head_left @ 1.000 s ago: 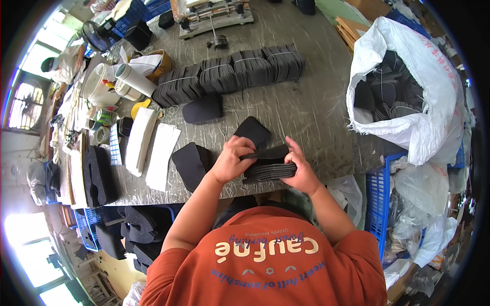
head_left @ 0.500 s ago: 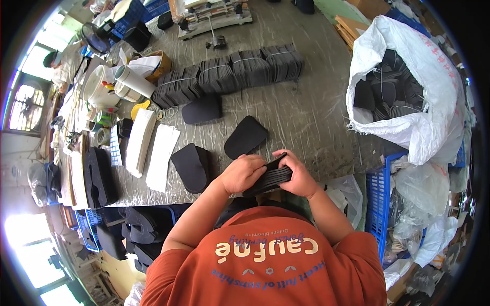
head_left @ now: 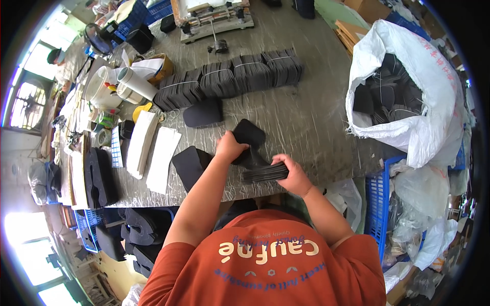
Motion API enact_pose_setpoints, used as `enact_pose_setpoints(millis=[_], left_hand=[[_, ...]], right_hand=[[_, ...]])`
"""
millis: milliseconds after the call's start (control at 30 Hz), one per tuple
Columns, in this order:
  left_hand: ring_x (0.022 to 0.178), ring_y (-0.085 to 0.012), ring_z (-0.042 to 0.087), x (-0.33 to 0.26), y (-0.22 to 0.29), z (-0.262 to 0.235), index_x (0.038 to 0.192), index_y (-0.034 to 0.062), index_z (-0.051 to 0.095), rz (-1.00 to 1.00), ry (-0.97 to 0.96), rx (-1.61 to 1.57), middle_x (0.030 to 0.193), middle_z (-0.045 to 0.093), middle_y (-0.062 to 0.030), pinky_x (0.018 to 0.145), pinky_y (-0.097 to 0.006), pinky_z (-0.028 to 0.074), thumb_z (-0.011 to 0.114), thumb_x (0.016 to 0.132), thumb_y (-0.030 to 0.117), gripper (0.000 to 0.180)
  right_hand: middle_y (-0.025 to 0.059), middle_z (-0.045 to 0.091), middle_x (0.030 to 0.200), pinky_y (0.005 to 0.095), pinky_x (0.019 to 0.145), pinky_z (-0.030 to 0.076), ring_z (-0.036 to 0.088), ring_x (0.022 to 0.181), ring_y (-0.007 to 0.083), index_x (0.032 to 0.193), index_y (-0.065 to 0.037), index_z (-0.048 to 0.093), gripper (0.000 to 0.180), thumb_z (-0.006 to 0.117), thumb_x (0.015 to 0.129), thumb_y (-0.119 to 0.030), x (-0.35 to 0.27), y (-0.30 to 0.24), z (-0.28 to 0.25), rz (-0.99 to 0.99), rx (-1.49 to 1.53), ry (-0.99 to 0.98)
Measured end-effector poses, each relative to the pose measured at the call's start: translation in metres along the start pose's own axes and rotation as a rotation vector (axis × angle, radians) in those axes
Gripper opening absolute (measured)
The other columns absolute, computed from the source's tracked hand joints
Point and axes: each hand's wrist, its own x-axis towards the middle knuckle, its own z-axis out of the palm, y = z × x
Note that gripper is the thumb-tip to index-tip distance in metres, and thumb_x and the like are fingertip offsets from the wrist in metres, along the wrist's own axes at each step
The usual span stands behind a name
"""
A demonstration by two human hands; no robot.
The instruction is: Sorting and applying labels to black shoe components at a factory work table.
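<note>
A stack of thin black foam pads is gripped at its right end by my right hand, close to the table's near edge. My left hand is closed at the left edge of a dark pad lying just beyond the stack. Motion blurs the dark shape between that pad and the stack, and some of the left fingers are hidden. Left of my left forearm sits a thicker black pad pile. Another black pad lies farther up the table.
A row of tied black pad bundles stretches across the table. White strips lie at left. An open white sack of pads stands at right, above a blue crate. A metal fixture stands at the back.
My left hand has left the stack and moved up and left to the pad beyond it. My right hand keeps its grip, with the stack now lying more level.
</note>
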Motion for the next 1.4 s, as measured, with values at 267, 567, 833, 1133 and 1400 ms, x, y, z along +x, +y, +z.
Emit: enact_pose_setpoints(millis=[267, 567, 833, 1133, 1400], left_hand=[[0.107, -0.0307, 0.053, -0.046, 0.04, -0.038, 0.108, 0.0047, 0.058, 0.676, -0.078, -0.023, 0.109, 0.057, -0.0117, 0.094, -0.041, 0.038, 0.063, 0.075, 0.008, 0.034], [0.113, -0.034, 0.05, -0.046, 0.014, -0.028, 0.122, 0.0021, 0.051, 0.688, -0.313, -0.258, 0.116, 0.055, -0.0178, 0.099, -0.043, 0.036, 0.054, 0.082, 0.015, 0.042], [0.127, -0.0359, 0.038, -0.087, 0.024, -0.029, 0.142, -0.0035, 0.023, 0.709, -0.159, -0.054, 0.134, 0.042, -0.0184, 0.111, -0.049, 0.024, 0.081, 0.059, 0.039, 0.109], [0.121, -0.029, 0.047, -0.106, 0.011, -0.054, 0.14, -0.0052, 0.027, 0.267, 0.038, -0.78, 0.131, 0.046, -0.0214, 0.102, -0.035, 0.038, 0.077, 0.07, 0.012, 0.089], [0.102, -0.0227, 0.061, -0.133, -0.118, -0.099, 0.119, -0.0053, 0.053, -0.603, -0.021, -1.342, 0.107, 0.063, -0.0153, 0.091, -0.034, 0.047, 0.064, 0.086, 0.018, 0.041]], right_hand=[[0.0161, 0.027, 0.137, 0.0369, 0.103, 0.036, 0.036, 0.128, 0.0343, 0.097, -0.013, 0.057, 0.044, 0.069, 0.06, 0.007, -0.003, 0.003, -0.004, 0.014, -0.081, -0.069], [0.02, 0.016, 0.151, 0.0382, 0.105, 0.034, 0.031, 0.134, 0.0384, 0.097, -0.013, 0.057, 0.045, 0.068, 0.059, 0.008, 0.012, 0.014, -0.001, -0.042, -0.001, 0.042], [0.0178, 0.035, 0.139, 0.0405, 0.105, 0.033, 0.039, 0.126, 0.0342, 0.141, -0.004, 0.025, 0.102, 0.079, 0.055, -0.002, 0.009, 0.024, 0.013, -0.146, -0.102, 0.053], [0.0112, 0.043, 0.13, 0.0366, 0.104, 0.033, 0.043, 0.122, 0.0245, 0.146, -0.005, 0.021, 0.099, 0.08, 0.067, -0.012, 0.022, 0.013, 0.011, 0.001, 0.395, 0.079], [0.0122, 0.046, 0.126, 0.036, 0.103, 0.032, 0.044, 0.118, 0.0191, 0.14, -0.002, 0.031, 0.066, 0.064, 0.089, -0.03, 0.05, -0.033, 0.078, 0.345, 0.664, -0.353]])
